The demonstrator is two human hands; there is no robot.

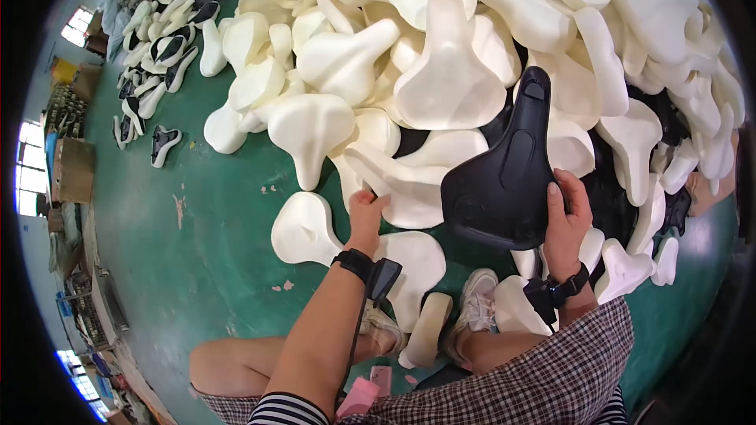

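My right hand (565,216) grips the wide rear edge of a black plastic saddle base (504,173), held tilted with its narrow nose pointing up and away. My left hand (366,211) reaches forward and touches the edge of a cream foam saddle pad (402,181) at the near side of the heap. A big pile of cream foam saddle pads (449,71) fills the floor ahead of me. Both wrists wear black straps with small devices. I sit low with my knees apart and white shoes (476,303) on the floor.
The floor (213,244) is green and worn. Cream pads lie by my feet (315,228). A second spread of cream and black saddle parts (161,55) lies at the far left. Cardboard boxes (75,169) and windows line the left wall. A pink object (358,397) sits under my left arm.
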